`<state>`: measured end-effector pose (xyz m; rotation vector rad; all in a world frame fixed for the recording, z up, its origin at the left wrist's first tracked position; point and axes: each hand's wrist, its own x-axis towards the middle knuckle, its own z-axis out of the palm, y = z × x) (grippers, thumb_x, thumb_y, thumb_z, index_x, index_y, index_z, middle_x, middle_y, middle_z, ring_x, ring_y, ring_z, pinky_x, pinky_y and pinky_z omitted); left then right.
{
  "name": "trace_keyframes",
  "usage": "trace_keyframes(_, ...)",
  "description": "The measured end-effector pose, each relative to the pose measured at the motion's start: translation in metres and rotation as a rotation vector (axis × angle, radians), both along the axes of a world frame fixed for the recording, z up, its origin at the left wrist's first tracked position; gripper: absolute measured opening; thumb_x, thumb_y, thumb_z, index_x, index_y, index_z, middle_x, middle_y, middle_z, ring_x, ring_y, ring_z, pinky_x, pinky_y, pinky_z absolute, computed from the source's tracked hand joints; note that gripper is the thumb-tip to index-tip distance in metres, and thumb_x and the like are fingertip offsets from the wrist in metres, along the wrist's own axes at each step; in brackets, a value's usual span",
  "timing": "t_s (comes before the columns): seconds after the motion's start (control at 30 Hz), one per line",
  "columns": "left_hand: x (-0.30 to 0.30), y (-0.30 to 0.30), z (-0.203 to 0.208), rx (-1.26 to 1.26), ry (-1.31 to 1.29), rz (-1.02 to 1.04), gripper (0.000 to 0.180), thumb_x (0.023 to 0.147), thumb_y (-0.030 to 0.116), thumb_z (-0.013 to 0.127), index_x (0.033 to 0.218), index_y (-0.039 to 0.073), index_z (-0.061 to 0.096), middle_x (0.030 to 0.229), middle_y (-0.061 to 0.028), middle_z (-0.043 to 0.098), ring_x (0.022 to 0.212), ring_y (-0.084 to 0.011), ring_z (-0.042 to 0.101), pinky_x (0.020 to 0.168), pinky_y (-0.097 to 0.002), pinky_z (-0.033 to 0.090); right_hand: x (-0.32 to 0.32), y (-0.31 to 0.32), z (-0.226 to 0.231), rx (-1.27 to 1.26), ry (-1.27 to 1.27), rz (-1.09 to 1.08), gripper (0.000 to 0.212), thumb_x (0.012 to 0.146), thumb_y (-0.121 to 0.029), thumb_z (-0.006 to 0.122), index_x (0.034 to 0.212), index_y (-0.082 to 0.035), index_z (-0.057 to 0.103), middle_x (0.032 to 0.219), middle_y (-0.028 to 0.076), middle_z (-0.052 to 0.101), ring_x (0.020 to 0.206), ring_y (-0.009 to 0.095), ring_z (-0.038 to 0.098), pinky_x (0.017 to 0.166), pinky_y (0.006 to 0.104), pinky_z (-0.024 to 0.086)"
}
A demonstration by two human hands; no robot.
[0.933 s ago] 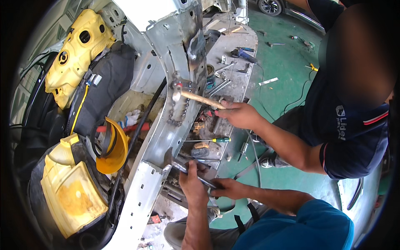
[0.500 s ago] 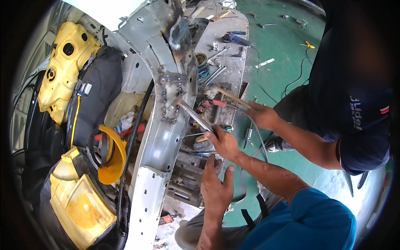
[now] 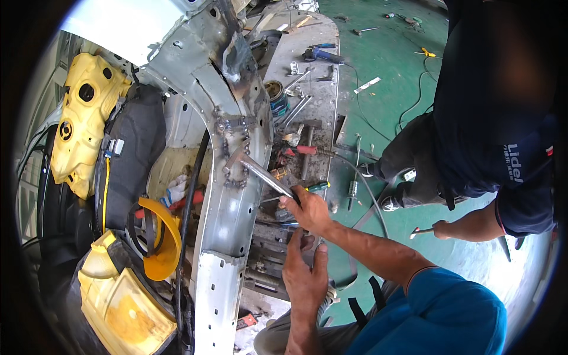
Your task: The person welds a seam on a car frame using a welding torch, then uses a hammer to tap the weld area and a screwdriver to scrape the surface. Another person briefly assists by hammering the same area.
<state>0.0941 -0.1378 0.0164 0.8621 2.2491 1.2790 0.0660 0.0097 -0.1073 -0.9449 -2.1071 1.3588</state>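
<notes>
We see a metal hammer [image 3: 260, 173] with a smooth, shiny shaft. The car-body panel [image 3: 222, 225] is grey metal, smooth with a soft sheen, broken by rough, lumpy weld beads [image 3: 245, 143] and a dull scorched patch [image 3: 235, 89]. We also see yellow plastic-looking mouldings [image 3: 89, 121], matt dark padding [image 3: 139, 139], a smooth plastic visor [image 3: 165, 260] and a blue cloth shirt [image 3: 438, 313].

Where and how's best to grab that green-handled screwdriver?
I'd take the screwdriver by its thick green handle, coming from the right, the green floor side: the handle's end points that way and looks uncovered. Its thin shaft runs left, partly hidden behind your right hand and the hammer.
</notes>
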Motion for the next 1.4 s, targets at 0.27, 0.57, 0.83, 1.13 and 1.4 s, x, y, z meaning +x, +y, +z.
trace_keyframes(0.27, -0.003, 0.0, 0.002, 0.019, 0.005, 0.0, 0.059, 0.1, 0.02, 0.075, 0.149, -0.004, 0.054, 0.121, -0.0238, 0.073, 0.115, -0.0367, 0.072, 0.101, -0.0476, 0.055, 0.002, 0.007, 0.008, -0.017, -0.041, 0.035, 0.061, 0.106, -0.062, 0.058, 0.118, -0.004, 0.067, 0.091, 0.027, 0.075, 0.088, 0.05, 0.073, 0.077, 0.0586, 0.057)
trace_keyframes(0.57, -0.006, 0.002, 0.007, 0.045, -0.004, -0.018, 0.051, 0.101, 0.013, 0.072, 0.145, -0.008, 0.057, 0.117, -0.0223, 0.076, 0.109, -0.0303, 0.075, 0.099, -0.041, 0.059, 0.078, -0.018, -0.043, -0.097, -0.153, 0.041, 0.065, 0.097, -0.066, 0.068, 0.108, -0.003, 0.072, 0.092, 0.029, 0.074, 0.091, 0.05, 0.073, 0.079, 0.058, 0.056)
trace_keyframes(0.83, -0.008, 0.009, 0.005, 0.073, 0.096, -0.013, 0.052, 0.098, 0.02, 0.075, 0.14, -0.007, 0.062, 0.108, -0.0199, 0.077, 0.098, -0.0344, 0.077, 0.088, -0.045, 0.059, 0.186, -0.043, -0.125, -0.347, -0.58, 0.148, 0.068, 0.096, -0.071, 0.066, 0.106, -0.005, 0.075, 0.098, 0.024, 0.075, 0.098, 0.044, 0.074, 0.086, 0.0542, 0.056)
trace_keyframes(1.13, -0.003, 0.015, 0.009, 0.033, 0.14, -0.046, 0.048, 0.098, 0.018, 0.075, 0.138, -0.006, 0.063, 0.102, -0.0183, 0.077, 0.094, -0.03, 0.076, 0.088, -0.0417, 0.059, 0.25, -0.053, -0.206, -0.416, -0.942, 0.231, 0.07, 0.094, -0.075, 0.065, 0.115, -0.009, 0.077, 0.104, 0.016, 0.077, 0.101, 0.034, 0.076, 0.086, 0.0497, 0.059)
trace_keyframes(1.4, 0.001, 0.016, 0.009, -0.015, 0.179, -0.079, 0.051, 0.097, 0.02, 0.076, 0.139, -0.006, 0.063, 0.106, -0.0193, 0.077, 0.096, -0.033, 0.077, 0.086, -0.0443, 0.059, 0.28, -0.063, -0.246, -0.469, -0.949, 0.274, 0.061, 0.093, -0.068, 0.071, 0.103, -0.008, 0.081, 0.075, 0.007, 0.071, 0.068, 0.024, 0.072, 0.063, 0.0424, 0.056)
